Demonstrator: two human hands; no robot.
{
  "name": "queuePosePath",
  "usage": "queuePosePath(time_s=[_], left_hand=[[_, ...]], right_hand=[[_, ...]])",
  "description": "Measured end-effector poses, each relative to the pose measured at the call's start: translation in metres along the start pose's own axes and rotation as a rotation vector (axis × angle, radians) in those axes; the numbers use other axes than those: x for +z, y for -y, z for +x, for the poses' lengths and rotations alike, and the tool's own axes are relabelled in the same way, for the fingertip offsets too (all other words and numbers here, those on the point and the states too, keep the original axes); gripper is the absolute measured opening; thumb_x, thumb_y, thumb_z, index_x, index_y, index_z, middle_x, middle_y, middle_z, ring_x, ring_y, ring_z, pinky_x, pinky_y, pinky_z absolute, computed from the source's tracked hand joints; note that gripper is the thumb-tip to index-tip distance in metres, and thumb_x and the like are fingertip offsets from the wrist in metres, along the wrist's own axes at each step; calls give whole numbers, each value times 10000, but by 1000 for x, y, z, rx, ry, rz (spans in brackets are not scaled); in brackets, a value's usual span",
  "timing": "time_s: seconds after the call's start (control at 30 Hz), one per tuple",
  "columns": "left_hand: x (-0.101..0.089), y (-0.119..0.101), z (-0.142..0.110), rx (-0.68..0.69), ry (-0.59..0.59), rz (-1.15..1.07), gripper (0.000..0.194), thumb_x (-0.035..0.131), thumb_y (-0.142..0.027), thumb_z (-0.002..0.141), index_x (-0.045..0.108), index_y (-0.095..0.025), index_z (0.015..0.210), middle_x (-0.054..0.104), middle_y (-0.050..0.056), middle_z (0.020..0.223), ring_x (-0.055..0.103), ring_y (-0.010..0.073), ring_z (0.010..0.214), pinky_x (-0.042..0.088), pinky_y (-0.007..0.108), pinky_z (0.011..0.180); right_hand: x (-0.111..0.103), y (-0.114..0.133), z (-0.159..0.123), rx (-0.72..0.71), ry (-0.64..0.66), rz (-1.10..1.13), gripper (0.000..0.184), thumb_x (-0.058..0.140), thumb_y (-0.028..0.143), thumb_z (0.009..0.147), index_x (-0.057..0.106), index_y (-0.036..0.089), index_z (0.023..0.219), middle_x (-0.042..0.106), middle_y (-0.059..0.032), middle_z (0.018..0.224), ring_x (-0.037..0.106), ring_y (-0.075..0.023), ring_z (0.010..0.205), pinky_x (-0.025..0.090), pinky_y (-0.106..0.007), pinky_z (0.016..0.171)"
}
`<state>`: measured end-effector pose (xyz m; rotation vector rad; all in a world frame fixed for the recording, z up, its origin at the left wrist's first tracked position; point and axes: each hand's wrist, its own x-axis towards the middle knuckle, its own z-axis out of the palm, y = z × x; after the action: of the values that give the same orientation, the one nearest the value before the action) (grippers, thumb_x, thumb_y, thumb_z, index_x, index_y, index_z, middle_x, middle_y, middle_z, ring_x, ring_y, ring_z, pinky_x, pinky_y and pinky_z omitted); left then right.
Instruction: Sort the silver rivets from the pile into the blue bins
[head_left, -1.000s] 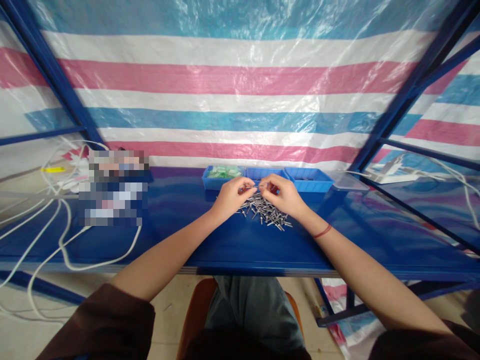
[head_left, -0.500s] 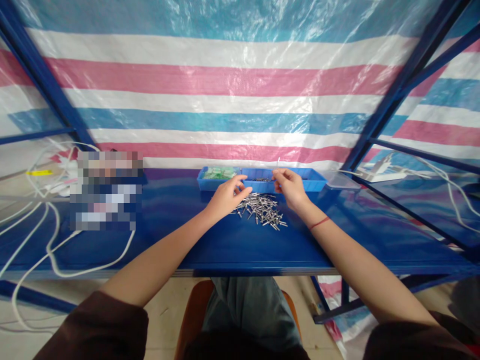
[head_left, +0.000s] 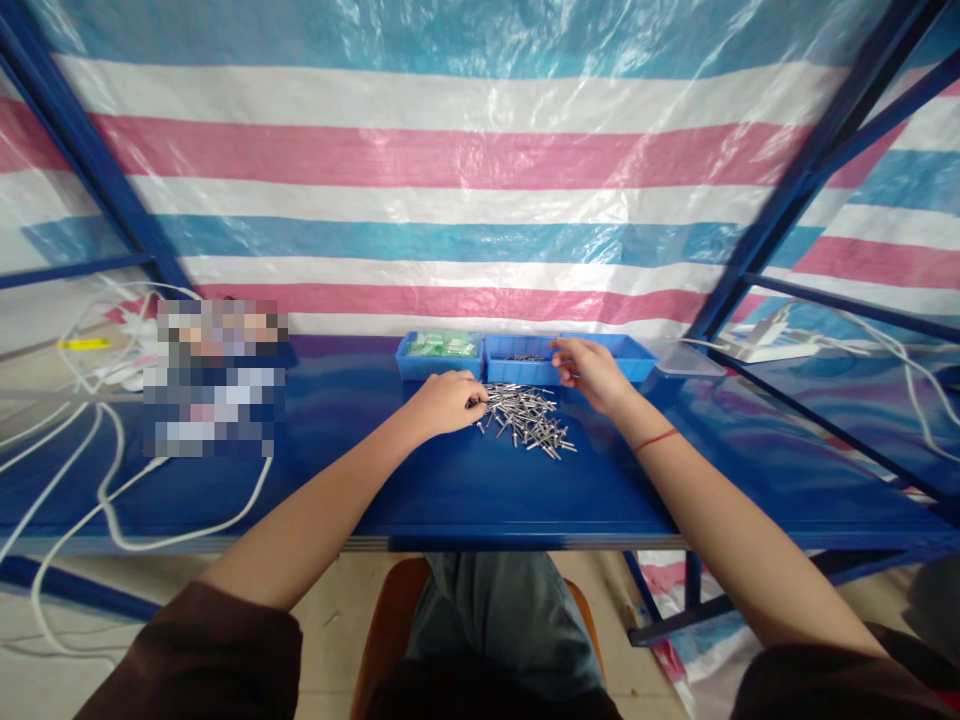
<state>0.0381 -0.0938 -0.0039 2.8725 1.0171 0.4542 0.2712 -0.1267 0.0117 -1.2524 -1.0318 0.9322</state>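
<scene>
A loose pile of silver pop rivets (head_left: 529,418) lies on the blue table in front of me. My left hand (head_left: 448,402) is at the pile's left edge, with thumb and fingers curled together against the rivets; whatever is between the fingertips is hidden. My right hand (head_left: 589,372) hovers at the front of the blue bins, its fingers loosely bent and apart, with nothing visible in them. Behind the pile, the middle blue bin (head_left: 517,372) contains some rivets. The right blue bin (head_left: 641,366) is partly covered by my right hand.
The left blue bin (head_left: 420,370) holds green-and-white packets (head_left: 444,345). A clear plastic lid (head_left: 690,358) lies right of the bins. White cables (head_left: 112,500) trail over the table's left side, and a white device (head_left: 772,340) stands at right.
My left hand has come down and slightly left, from above the pile to its edge, fingers closing. My right hand has shifted a little right and its pinch has loosened.
</scene>
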Motion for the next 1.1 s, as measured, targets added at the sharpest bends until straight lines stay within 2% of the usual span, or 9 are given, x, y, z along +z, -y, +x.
queuePosePath(time_s=[0.1, 0.2, 0.3, 0.4, 0.5, 0.6, 0.7, 0.87, 1.1], left_hand=[[1, 2, 0, 13, 25, -14, 239, 489, -296, 862, 713, -212, 869, 642, 52, 919, 611, 194, 852, 442, 288, 751], [3, 4, 2, 12, -5, -53, 247, 470, -295, 894, 700, -206, 891, 636, 51, 939, 611, 186, 880, 442, 285, 792], [3, 4, 4, 14, -128, -109, 242, 457, -278, 909, 682, -190, 900, 637, 55, 930, 610, 181, 897, 444, 285, 831], [1, 0, 6, -3, -298, -208, 214, 470, -271, 902, 658, -173, 874, 650, 47, 878, 611, 180, 870, 451, 289, 826], [1, -7, 7, -57, -397, -427, 191, 482, -286, 892, 627, -168, 853, 661, 21, 806, 625, 152, 766, 473, 268, 759], [6, -11, 9, -94, -393, -682, 200, 492, -328, 883, 603, -163, 877, 666, 14, 782, 640, 130, 693, 494, 248, 696], [13, -10, 12, -99, -373, -838, 194, 492, -316, 877, 589, -153, 920, 674, 31, 813, 657, 127, 703, 515, 250, 687], [21, -5, 14, -84, -335, -867, 148, 488, -239, 872, 568, -149, 958, 687, 55, 862, 663, 122, 713, 527, 268, 698], [19, -13, 10, -93, -306, -848, 190, 530, -288, 863, 569, -153, 990, 704, 68, 891, 681, 149, 739, 533, 307, 743]], right_hand=[[10, -3, -5, -80, 72, -147, 134, 560, 297, 763, 583, 165, 757, 537, 16, 605, 400, -66, 428, 285, -212, 389], [16, -7, -8, -232, 157, -368, 168, 537, 308, 780, 579, 165, 702, 544, 14, 592, 430, -82, 465, 337, -235, 456], [20, -11, -11, -430, 272, -603, 179, 528, 290, 793, 606, 159, 698, 597, -6, 632, 504, -111, 566, 403, -262, 577], [25, -16, -15, -522, 355, -714, 183, 556, 305, 797, 650, 150, 816, 656, -31, 743, 543, -124, 610, 430, -275, 614], [32, -21, -19, -537, 397, -683, 250, 604, 361, 787, 662, 148, 906, 678, -50, 827, 565, -127, 627, 454, -275, 617], [35, -21, -20, -574, 426, -590, 247, 581, 380, 817, 672, 153, 852, 690, -52, 829, 590, -137, 679, 461, -274, 642], [34, -18, -19, -584, 366, -518, 264, 574, 395, 822, 678, 156, 785, 696, -51, 784, 591, -141, 677, 456, -283, 643], [33, -15, -17, -555, 226, -390, 249, 646, 409, 768, 696, 170, 821, 699, -53, 800, 588, -142, 670, 461, -299, 644], [35, -16, -19, -525, 265, -288, 244, 671, 415, 745, 701, 180, 804, 698, -46, 782, 600, -148, 682, 482, -325, 685]])
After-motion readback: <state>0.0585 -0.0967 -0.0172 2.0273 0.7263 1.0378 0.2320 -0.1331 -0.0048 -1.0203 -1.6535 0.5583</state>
